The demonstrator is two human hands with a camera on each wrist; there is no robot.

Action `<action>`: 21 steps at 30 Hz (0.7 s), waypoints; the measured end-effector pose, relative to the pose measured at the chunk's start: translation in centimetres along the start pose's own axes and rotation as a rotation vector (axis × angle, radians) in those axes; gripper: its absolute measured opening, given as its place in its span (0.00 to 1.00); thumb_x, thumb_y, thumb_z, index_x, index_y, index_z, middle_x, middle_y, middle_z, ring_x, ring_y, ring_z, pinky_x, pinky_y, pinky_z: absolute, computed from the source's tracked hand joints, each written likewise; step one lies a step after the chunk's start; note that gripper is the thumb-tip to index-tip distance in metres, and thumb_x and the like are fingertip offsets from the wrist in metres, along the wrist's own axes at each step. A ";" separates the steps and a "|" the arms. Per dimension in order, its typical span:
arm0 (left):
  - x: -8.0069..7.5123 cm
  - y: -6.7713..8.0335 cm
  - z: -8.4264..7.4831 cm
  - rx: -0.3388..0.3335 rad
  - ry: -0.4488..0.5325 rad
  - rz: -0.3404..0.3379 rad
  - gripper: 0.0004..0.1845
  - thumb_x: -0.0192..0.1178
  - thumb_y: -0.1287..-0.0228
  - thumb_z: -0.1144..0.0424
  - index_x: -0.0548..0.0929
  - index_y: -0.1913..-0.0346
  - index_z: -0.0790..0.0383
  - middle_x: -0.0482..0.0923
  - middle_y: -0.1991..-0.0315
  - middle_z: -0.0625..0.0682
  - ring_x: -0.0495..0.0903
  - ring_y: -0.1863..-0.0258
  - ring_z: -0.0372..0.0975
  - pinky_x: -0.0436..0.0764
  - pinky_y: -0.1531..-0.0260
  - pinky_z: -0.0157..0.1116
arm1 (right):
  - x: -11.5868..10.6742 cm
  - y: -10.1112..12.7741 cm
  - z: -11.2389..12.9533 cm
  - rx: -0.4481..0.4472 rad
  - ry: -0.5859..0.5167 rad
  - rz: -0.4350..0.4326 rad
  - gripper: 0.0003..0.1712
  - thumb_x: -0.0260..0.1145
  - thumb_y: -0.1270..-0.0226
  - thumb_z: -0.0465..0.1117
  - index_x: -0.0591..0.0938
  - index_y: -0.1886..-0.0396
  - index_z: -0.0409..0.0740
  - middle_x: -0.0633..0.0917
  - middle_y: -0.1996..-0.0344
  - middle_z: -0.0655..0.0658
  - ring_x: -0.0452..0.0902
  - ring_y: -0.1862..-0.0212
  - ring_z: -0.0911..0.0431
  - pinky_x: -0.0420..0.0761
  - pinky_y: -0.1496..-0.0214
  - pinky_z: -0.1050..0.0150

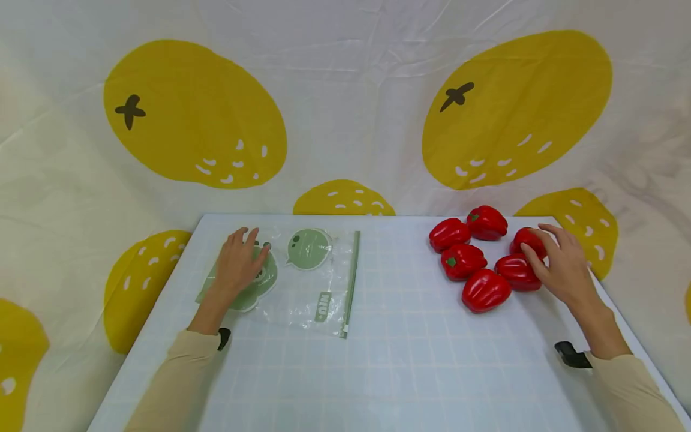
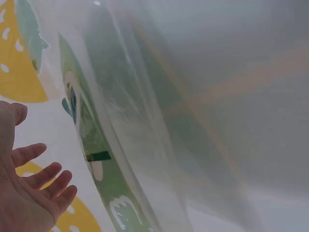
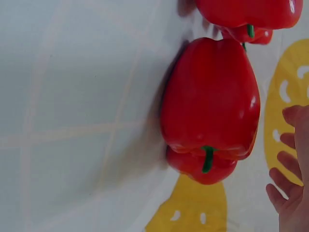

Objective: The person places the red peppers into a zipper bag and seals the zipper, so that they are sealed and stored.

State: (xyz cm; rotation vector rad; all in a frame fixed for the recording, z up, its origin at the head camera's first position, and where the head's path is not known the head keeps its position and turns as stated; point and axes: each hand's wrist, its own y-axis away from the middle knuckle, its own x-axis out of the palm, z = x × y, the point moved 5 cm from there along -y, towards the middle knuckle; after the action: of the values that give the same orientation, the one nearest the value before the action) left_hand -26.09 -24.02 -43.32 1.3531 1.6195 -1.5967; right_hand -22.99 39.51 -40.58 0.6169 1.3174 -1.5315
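Note:
My left hand lies flat, fingers straight, on the left part of a clear zip bag printed with green shapes. In the left wrist view the bag fills the frame, with the left hand spread at the lower left. Several red bell peppers lie in a cluster at the right. My right hand reaches over the far-right pepper, fingers spread and touching it, beside another pepper. The right wrist view shows a large pepper close up, with the right hand's fingertips apart from it.
Everything rests on a white gridded table. Other peppers lie left of my right hand. The bag's green zip strip faces the table's middle. A cloth with yellow fruit prints hangs behind.

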 end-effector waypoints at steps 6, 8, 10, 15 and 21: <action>0.1 -0.2 -0.8 -0.056 0.037 0.023 0.25 0.57 0.34 0.55 0.72 0.41 0.71 0.70 0.46 0.70 0.70 0.48 0.62 0.72 0.52 0.58 | 0.1 0.0 1.1 -0.043 -0.049 -0.066 0.27 0.68 0.43 0.33 0.74 0.42 0.35 0.70 0.42 0.32 0.63 0.41 0.36 0.70 0.49 0.31; 0.2 -0.2 -1.0 -0.073 0.057 0.033 0.25 0.56 0.33 0.55 0.72 0.41 0.71 0.70 0.47 0.69 0.70 0.49 0.61 0.73 0.55 0.58 | 0.2 0.0 1.4 -0.056 -0.062 -0.081 0.28 0.70 0.45 0.31 0.75 0.43 0.35 0.72 0.44 0.32 0.65 0.43 0.37 0.73 0.54 0.32; 0.2 -0.3 -1.4 -0.079 0.073 0.035 0.25 0.56 0.33 0.55 0.72 0.41 0.70 0.70 0.47 0.68 0.71 0.51 0.60 0.74 0.57 0.57 | 0.3 0.0 1.7 -0.061 -0.081 -0.088 0.28 0.70 0.47 0.30 0.75 0.44 0.35 0.72 0.45 0.33 0.66 0.44 0.37 0.74 0.54 0.33; 0.3 -0.4 -2.4 -0.089 0.115 0.041 0.25 0.57 0.34 0.55 0.73 0.41 0.70 0.72 0.49 0.68 0.73 0.52 0.59 0.75 0.56 0.56 | 0.6 0.0 2.5 -0.067 -0.123 -0.095 0.27 0.70 0.46 0.30 0.76 0.44 0.35 0.73 0.45 0.33 0.66 0.43 0.38 0.74 0.53 0.34; 0.7 -0.1 -3.7 -0.121 0.163 0.088 0.25 0.56 0.33 0.54 0.73 0.40 0.67 0.72 0.49 0.66 0.73 0.50 0.57 0.75 0.54 0.54 | 0.5 0.2 4.0 -0.095 -0.141 -0.115 0.26 0.70 0.45 0.30 0.77 0.45 0.37 0.75 0.46 0.35 0.68 0.44 0.41 0.77 0.45 0.50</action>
State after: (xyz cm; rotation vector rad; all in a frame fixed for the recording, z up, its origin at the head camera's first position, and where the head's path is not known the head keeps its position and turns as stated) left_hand -25.40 -20.27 -43.19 1.5006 1.6967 -1.3453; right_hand -22.19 35.61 -39.97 0.3723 1.3274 -1.5650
